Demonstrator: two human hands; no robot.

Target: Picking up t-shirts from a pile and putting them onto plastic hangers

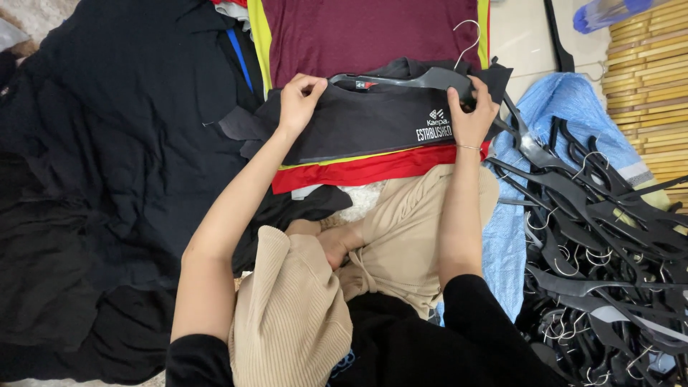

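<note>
On the floor in front of the sitting person lies a stack of folded clothes. On top is a dark grey shirt with white print (373,122). Under it peek out a thin yellow edge and a red folded cloth (373,170). Farther away lies a dark red cloth with yellow side edges (365,32).

A black plastic hanger with a silver wire hook (423,77) sits at the far edge of the grey shirt, at its neck. The hook points up and away.

To the right, on a light blue cloth (566,100), lies a big messy pile of black hangers (609,244). Beyond it, at the far right, are yellow wooden slats (648,57). To the left is a big heap of black clothes (107,179).

The left hand (299,100) reaches out from a bare arm and pinches the far left corner of the grey shirt, fingers curled tight on the cloth. The right hand (473,115) is closed around the right end of the hanger and the shirt's shoulder there. Both arms stretch forward over the person's tan trousers (408,236). Nothing blocks the hands.
</note>
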